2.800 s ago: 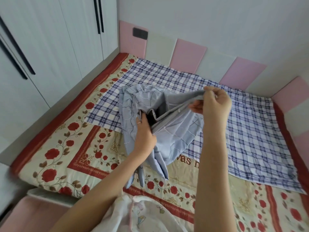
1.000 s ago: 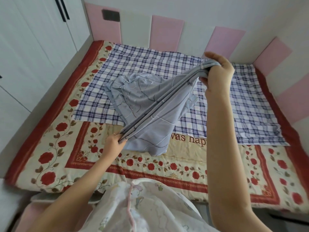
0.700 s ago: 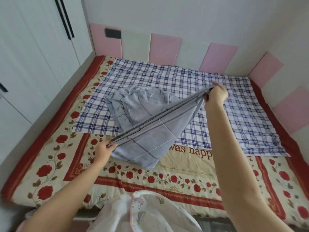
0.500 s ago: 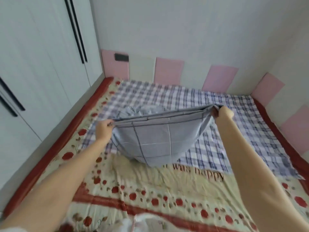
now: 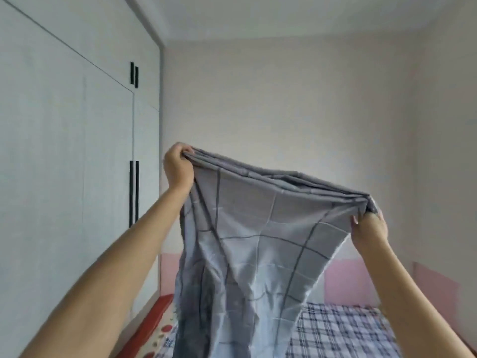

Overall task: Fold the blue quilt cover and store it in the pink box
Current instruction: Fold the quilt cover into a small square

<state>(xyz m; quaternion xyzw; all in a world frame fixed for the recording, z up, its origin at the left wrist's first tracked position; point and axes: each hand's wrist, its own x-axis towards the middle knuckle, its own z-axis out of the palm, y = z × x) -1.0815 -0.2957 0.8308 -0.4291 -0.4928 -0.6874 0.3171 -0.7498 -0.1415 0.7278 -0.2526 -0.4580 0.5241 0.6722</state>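
Both hands up: left hand and right hand each pinch a bunched top corner of the cover, which hangs in the air over the bed. Risk: the stacked layers slip from either pinch, so edges misalign and the fold skews. Box not in view.

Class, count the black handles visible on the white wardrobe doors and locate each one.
4, all on the wardrobe: upper left handle and upper right handle side by side up high; lower left handle and lower right handle, longer, directly below. The left forearm may hide others.
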